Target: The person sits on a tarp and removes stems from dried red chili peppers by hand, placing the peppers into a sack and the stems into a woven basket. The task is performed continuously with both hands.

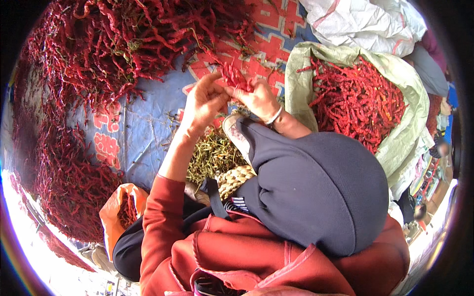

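My right hand [260,99], with a white bangle at its wrist, holds a small bunch of dried red chili peppers [234,77]. My left hand [207,103] is close beside the bunch, its fingers curled towards my right thumb. Whether anything is pinched between the left fingertips cannot be made out. Under my hands lies a heap of greenish-brown stems [214,153]. To the right, a pale green woven sack [298,87], its mouth rolled wide, holds many loose red chili peppers [359,98].
A big pile of red chili peppers with stems [122,40] covers the far left of a blue and red printed tarp [153,122]. An orange bag [111,214] with chilies stands by my left knee. A white woven sack [364,26] lies beyond the green one. Braided straw [237,181] shows between my legs.
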